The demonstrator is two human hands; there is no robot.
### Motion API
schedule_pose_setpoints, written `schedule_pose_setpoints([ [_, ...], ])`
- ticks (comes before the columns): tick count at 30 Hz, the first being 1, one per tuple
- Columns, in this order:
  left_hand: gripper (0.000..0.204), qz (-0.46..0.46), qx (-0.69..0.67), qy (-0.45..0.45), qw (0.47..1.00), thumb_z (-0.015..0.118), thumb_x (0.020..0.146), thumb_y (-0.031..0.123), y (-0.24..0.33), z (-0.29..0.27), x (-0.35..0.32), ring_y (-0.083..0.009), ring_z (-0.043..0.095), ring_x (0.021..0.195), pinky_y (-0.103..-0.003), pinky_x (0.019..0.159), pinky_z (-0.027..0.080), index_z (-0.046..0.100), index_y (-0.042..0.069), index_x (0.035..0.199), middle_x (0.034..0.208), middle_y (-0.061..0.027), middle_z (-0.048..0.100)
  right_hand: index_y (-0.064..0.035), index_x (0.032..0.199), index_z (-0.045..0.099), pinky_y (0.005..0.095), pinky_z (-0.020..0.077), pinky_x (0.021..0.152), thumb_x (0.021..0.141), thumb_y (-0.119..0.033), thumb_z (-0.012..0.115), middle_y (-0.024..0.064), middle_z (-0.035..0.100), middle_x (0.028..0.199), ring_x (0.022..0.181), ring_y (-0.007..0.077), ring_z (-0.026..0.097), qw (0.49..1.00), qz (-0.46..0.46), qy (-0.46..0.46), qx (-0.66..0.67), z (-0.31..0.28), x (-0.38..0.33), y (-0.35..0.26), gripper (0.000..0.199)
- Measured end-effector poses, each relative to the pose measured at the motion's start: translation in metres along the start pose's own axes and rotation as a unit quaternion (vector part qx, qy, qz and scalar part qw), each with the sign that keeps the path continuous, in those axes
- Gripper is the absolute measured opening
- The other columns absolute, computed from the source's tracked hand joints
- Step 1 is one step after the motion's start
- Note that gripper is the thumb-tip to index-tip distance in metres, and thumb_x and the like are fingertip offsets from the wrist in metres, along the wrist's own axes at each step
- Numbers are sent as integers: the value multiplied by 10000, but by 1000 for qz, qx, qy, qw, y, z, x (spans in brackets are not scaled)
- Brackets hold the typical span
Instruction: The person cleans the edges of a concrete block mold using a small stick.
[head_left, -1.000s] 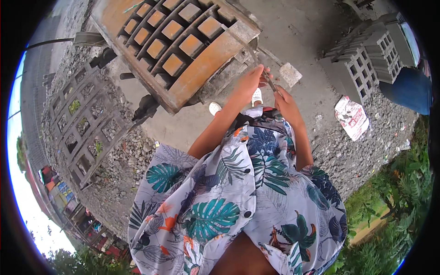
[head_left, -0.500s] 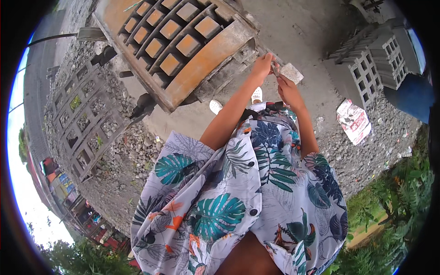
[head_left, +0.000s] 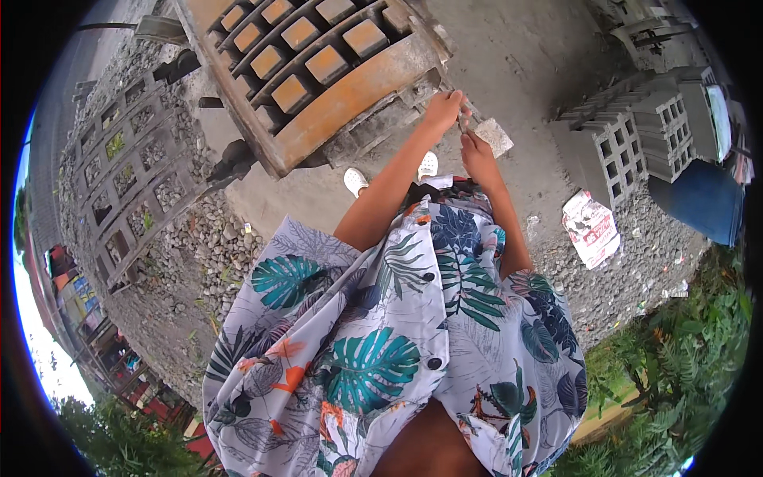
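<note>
- Left hand (head_left: 443, 112) and right hand (head_left: 480, 159), fingers curled closed, are gripping a thin bar (head_left: 465, 125) between them.
- Formed hollow concrete blocks (head_left: 648, 143) are standing rightward.
- Block mould (head_left: 325, 65) is sitting leftward; remaining work: indeterminable.

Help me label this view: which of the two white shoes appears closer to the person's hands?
The right shoe: it shows just below the left hand, whereas the left shoe sits farther left, away from both hands.

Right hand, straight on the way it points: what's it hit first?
Probably the left hand, just ahead of the right hand along the thin bar both seem to grip; depth is unclear, so it might pass above or below.
</note>
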State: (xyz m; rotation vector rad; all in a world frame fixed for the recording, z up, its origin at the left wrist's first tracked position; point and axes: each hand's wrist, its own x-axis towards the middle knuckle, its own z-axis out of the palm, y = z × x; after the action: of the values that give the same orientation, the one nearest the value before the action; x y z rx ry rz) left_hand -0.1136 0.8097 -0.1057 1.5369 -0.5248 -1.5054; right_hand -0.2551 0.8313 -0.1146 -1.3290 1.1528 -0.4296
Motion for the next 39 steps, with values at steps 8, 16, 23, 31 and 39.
schedule_pose_setpoints([
  [8, 326, 8, -40, 40, 998, 396, 902, 327, -7, 2, -5, -90, 545, 538, -239, 477, 349, 548, 42, 947, 726, -39, 614, 39, 1054, 527, 224, 310, 448, 894, -167, 432, -27, 413, 584, 498, 49, 366, 1000, -24, -8, 19, -1, -1, 11, 277],
  [16, 378, 95, -13, 26, 995, 371, 904, 294, -18, 1, -5, -144, 557, 510, -277, 490, 409, 565, -20, 826, 642, -97, 608, 42, 1071, 528, 220, 311, 449, 899, -191, 430, -25, 417, 581, 492, 49, 375, 998, -53, 16, 37, 4, -7, 15, 306],
  [23, 414, 139, 41, 16, 989, 362, 908, 367, -23, 4, -10, -143, 560, 565, -284, 531, 430, 548, 20, 781, 663, -77, 602, 19, 899, 584, 211, 247, 392, 923, -300, 412, -49, 347, 494, 420, 28, 294, 993, -54, 40, 101, 6, -8, 16, 363],
  [31, 375, 76, -33, -30, 996, 349, 923, 405, -46, -15, -12, -104, 579, 695, -265, 598, 430, 522, 88, 818, 726, -20, 605, 7, 840, 582, 203, 231, 379, 914, -302, 419, -44, 360, 487, 402, 34, 307, 1000, 5, -12, 9, -2, -3, 20, 356],
  [39, 395, 145, 53, 45, 987, 343, 922, 359, -64, -34, -31, -148, 587, 603, -254, 559, 438, 536, 19, 868, 711, -68, 611, 4, 806, 620, 264, 342, 486, 875, -296, 476, 58, 458, 511, 494, 95, 422, 995, -42, -46, -79, -1, -11, 18, 340],
])
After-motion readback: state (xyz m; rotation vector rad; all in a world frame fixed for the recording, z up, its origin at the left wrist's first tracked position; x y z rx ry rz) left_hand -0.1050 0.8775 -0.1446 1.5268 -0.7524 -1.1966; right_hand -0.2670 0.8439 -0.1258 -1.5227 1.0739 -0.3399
